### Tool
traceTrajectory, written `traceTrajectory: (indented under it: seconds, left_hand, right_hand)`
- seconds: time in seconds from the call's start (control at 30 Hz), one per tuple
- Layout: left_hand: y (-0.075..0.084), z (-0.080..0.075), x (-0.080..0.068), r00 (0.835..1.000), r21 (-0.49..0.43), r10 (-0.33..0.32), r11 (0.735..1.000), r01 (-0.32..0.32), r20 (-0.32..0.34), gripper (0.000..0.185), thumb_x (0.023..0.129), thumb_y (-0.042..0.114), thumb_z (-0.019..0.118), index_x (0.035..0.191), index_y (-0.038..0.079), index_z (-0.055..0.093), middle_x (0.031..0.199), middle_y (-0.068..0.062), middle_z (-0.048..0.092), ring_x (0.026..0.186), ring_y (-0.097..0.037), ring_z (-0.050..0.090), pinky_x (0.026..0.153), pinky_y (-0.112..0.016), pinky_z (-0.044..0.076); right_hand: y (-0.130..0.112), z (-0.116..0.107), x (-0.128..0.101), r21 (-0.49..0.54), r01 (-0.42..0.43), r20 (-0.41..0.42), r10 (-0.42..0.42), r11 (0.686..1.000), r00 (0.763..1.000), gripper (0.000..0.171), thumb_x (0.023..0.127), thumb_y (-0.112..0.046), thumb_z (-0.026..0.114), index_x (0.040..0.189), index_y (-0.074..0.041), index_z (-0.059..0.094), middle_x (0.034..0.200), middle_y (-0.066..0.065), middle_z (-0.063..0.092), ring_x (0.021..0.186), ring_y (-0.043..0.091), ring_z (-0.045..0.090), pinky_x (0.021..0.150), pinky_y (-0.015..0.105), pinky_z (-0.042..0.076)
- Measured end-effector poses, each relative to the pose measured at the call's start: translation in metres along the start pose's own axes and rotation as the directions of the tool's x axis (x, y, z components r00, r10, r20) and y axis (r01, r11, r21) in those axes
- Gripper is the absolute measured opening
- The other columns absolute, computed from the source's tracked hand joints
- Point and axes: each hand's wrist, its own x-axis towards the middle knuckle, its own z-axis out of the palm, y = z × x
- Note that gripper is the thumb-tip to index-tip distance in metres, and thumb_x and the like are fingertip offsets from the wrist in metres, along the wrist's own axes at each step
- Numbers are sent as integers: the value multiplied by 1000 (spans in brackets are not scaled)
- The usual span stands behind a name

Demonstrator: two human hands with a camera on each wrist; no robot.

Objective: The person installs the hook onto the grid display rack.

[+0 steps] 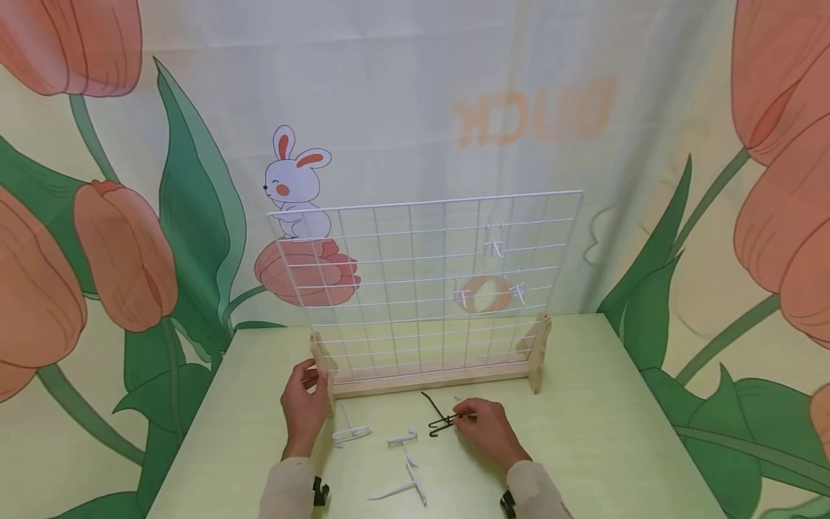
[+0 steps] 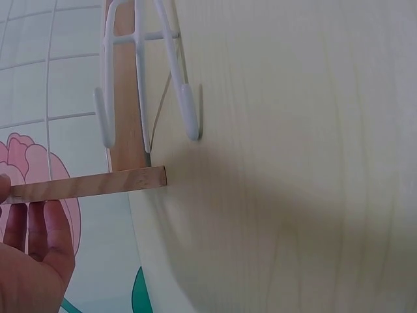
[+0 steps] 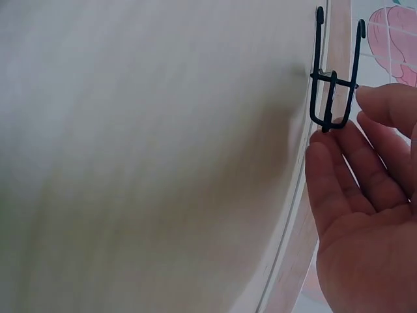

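Observation:
A white wire grid panel [image 1: 410,205] stands upright in a wooden base [image 1: 434,380]. My left hand [image 1: 305,407] grips the base's left end piece [image 2: 98,186], thumb on one side and fingers on the other. Between thumb and fingertips, my right hand [image 1: 489,430] pinches a black wire hook [image 3: 333,79] just in front of the base. Its two prongs point away from the fingers. Three white hooks hang on the grid's right half: an upper hook [image 1: 496,247], a lower left hook [image 1: 463,295] and a lower right hook [image 1: 518,291].
Between my hands and nearer me, several white hooks lie on the pale table [image 1: 603,447], including a left one [image 1: 352,433], a middle one [image 1: 403,437] and a front one [image 1: 413,481]. A curtain [image 1: 402,108] printed with tulips and a rabbit hangs behind.

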Motion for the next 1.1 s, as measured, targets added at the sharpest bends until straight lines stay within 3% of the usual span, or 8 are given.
traceTrajectory:
  seconds: [0.8,1.1]
  left_hand:
    - [1,1,-1,1000,-14,-1,1000,1,-1,33,104,13,68,136,9,63,119,-18,73,112,-37,72,96,-56,61]
    - [0,1,-2,1000,-6,-6,1000,6,-2,33,104,13,67,137,10,62,120,-17,72,114,-36,72,96,-55,61]
  right_hand:
    - [-5,-1,-14,16,-17,57,16,1000,998,16,95,-12,78,108,-5,78,97,-1,79,85,9,72,76,24,60]
    - [-8,4,-22,16,-32,91,31,999,995,14,94,-15,80,105,-8,79,93,-4,78,81,5,69,71,23,58]
